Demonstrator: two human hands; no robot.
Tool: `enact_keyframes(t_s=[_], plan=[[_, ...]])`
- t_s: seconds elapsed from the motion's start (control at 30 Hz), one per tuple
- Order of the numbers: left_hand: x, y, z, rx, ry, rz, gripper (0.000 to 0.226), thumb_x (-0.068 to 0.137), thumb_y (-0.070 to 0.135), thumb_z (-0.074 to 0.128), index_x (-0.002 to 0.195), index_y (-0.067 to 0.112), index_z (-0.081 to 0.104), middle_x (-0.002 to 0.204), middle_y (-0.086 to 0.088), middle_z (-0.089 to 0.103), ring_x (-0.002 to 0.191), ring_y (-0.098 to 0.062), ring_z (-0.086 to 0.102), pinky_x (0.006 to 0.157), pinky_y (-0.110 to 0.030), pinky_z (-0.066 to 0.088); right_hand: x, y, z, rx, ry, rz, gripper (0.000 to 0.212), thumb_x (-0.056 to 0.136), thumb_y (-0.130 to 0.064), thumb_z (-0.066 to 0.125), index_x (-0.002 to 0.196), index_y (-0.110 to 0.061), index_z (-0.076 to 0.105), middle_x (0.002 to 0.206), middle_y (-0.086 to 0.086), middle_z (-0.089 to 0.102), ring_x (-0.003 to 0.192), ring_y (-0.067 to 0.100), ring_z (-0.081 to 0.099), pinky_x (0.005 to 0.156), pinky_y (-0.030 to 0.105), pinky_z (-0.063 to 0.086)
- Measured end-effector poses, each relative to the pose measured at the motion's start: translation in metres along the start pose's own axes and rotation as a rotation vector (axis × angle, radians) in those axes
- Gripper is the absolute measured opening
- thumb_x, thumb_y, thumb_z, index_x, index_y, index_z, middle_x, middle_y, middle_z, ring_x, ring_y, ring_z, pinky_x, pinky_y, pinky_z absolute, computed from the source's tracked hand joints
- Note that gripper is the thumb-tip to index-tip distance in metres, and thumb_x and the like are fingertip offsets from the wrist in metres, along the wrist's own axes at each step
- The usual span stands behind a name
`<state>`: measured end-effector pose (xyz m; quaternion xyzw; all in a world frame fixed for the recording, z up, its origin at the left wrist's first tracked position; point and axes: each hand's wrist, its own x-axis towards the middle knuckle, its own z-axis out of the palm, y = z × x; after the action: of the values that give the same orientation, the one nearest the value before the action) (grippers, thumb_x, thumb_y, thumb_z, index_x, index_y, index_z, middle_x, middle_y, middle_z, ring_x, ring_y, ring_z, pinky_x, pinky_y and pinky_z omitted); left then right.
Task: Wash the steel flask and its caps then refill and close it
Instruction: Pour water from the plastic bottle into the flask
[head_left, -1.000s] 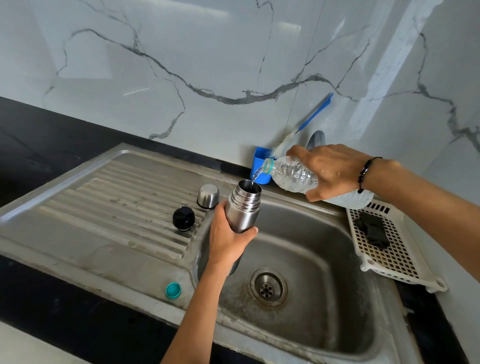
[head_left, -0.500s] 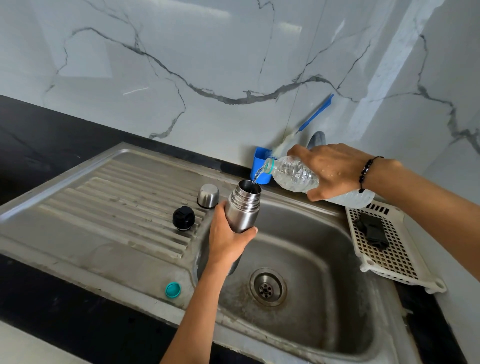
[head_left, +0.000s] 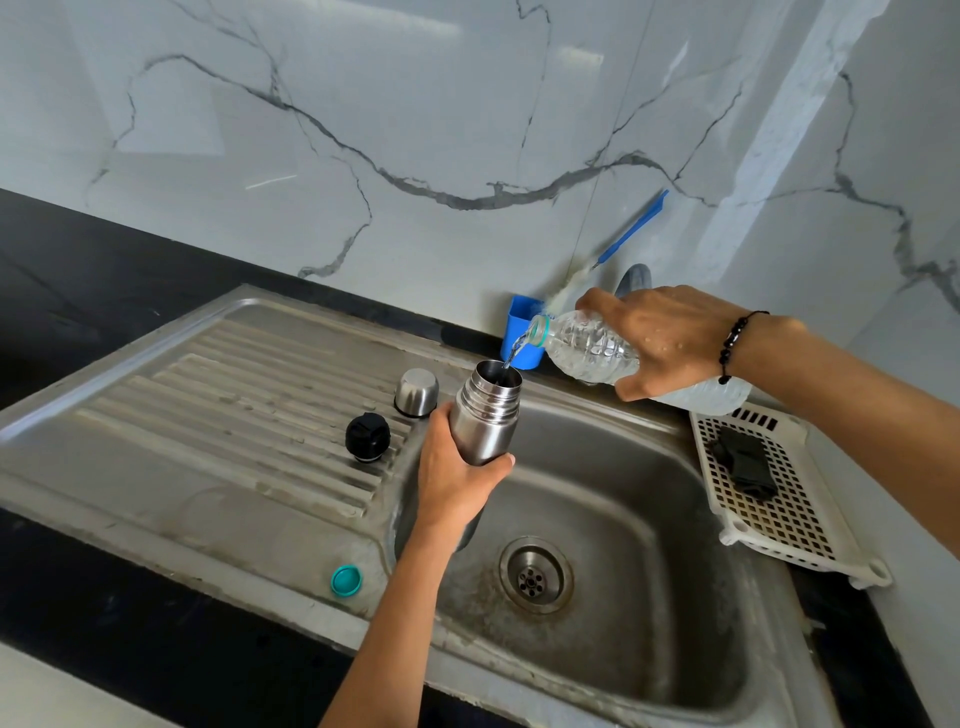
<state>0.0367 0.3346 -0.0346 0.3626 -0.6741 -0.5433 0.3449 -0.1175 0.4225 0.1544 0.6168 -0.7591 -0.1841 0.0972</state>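
Observation:
My left hand (head_left: 457, 475) grips the open steel flask (head_left: 488, 410) upright over the left side of the sink basin (head_left: 613, 519). My right hand (head_left: 660, 338) holds a clear plastic water bottle (head_left: 587, 345) tilted down to the left, and a thin stream of water runs from its mouth into the flask's opening. On the ribbed drainboard (head_left: 234, 405) to the left of the flask stand the steel cup cap (head_left: 416, 392) and the black inner stopper (head_left: 368, 436). A small teal bottle cap (head_left: 346, 580) lies near the sink's front edge.
A blue holder (head_left: 519, 317) with a blue-handled brush (head_left: 631, 228) stands against the marble wall behind the sink. To the right sits a white perforated tray (head_left: 810, 525) with a black item (head_left: 743, 465) on it. The drain (head_left: 535, 574) is in the basin floor. Black counter surrounds the sink.
Nothing has visibly moved; both hands hold the same pose while water keeps running from the bottle into the flask.

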Motion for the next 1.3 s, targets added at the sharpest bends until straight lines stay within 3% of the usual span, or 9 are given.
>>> enact_keyframes(t_s=[0.2, 0.37, 0.7, 0.97, 1.3], plan=[[-0.0001, -0.0009, -0.0005, -0.006, -0.001, -0.003, 0.077, 0.065, 0.013, 0.083, 0.129, 0.019, 0.042, 0.112, 0.005, 0.056, 0.094, -0.012, 0.054, 0.078, -0.023, 0.038, -0.0008, -0.0003, -0.0019, -0.023, 0.003, -0.003, 0.074, 0.077, -0.037, 0.069, 0.134, -0.015, 0.027, 0.068, -0.001, 0.048, 0.057, 0.013, 0.042, 0.049, 0.023, 0.021], [0.0001, -0.0009, -0.0007, 0.000, -0.001, -0.006, 0.075, 0.065, 0.013, 0.083, 0.128, 0.019, 0.043, 0.111, 0.005, 0.056, 0.093, -0.012, 0.054, 0.076, -0.021, 0.037, 0.0000, 0.0004, -0.0027, -0.014, 0.005, -0.005, 0.074, 0.077, -0.037, 0.069, 0.133, -0.014, 0.028, 0.068, 0.000, 0.049, 0.058, 0.016, 0.045, 0.049, 0.026, 0.024], [-0.0004, -0.0020, 0.0001, -0.006, -0.004, -0.001, 0.076, 0.064, 0.013, 0.083, 0.129, 0.019, 0.043, 0.114, 0.003, 0.056, 0.097, -0.014, 0.055, 0.079, -0.023, 0.038, -0.0019, -0.0007, -0.0055, -0.043, 0.014, -0.013, 0.073, 0.079, -0.036, 0.068, 0.135, -0.014, 0.027, 0.066, 0.000, 0.049, 0.062, 0.020, 0.049, 0.051, 0.018, 0.014], [0.0014, -0.0063, 0.0035, 0.004, -0.004, -0.005, 0.076, 0.063, 0.016, 0.084, 0.127, 0.022, 0.043, 0.116, 0.002, 0.058, 0.102, -0.017, 0.057, 0.084, -0.029, 0.043, -0.0016, 0.0004, -0.0044, -0.046, 0.024, -0.025, 0.073, 0.079, -0.036, 0.068, 0.135, -0.014, 0.026, 0.076, 0.005, 0.056, 0.067, 0.024, 0.053, 0.051, 0.019, 0.016], [0.0029, -0.0078, 0.0032, -0.004, -0.005, -0.014, 0.079, 0.063, 0.016, 0.084, 0.129, 0.022, 0.042, 0.117, 0.003, 0.057, 0.104, -0.018, 0.056, 0.087, -0.030, 0.043, 0.0009, 0.0012, -0.0021, -0.039, 0.013, -0.019, 0.074, 0.077, -0.037, 0.069, 0.134, -0.015, 0.027, 0.072, 0.004, 0.054, 0.062, 0.019, 0.050, 0.051, 0.027, 0.028]])
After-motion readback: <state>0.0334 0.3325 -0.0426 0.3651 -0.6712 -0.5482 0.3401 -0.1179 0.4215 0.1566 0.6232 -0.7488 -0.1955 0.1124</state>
